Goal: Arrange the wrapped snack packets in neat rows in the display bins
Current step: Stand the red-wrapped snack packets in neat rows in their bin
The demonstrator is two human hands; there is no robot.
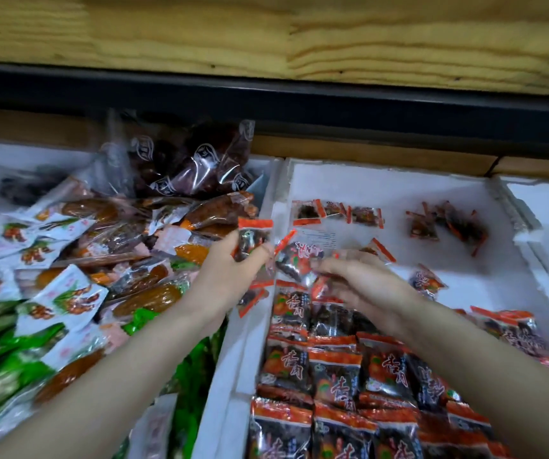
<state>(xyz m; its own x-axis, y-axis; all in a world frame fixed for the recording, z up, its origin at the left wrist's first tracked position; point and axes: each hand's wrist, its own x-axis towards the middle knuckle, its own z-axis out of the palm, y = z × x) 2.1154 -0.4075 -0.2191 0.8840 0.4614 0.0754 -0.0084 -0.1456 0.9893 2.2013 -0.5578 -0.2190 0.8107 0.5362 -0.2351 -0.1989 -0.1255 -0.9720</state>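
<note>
Packets (336, 379) (glossy, crinkled, red-edged): left grip (230, 270) pinches one, right grip (365, 283) clasps another over white foam bin (392, 193).

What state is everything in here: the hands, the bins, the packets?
Left hand: grips one red-edged packet, raised.
Right hand: blurred above packets; grip unclear.
Middle bin: partly filled.
Rows: neat, at near end.
Loose packets: scattered at far end.
Left bin: heaped, jumbled.

We see the right hand (362, 279) smeared by motion, so its grip is unclear. The left hand (230, 270) covers part of the packet (253, 238) it grips. Green packets (1, 376) at left blur; the bottom edge cuts off the front row (339, 435).
</note>
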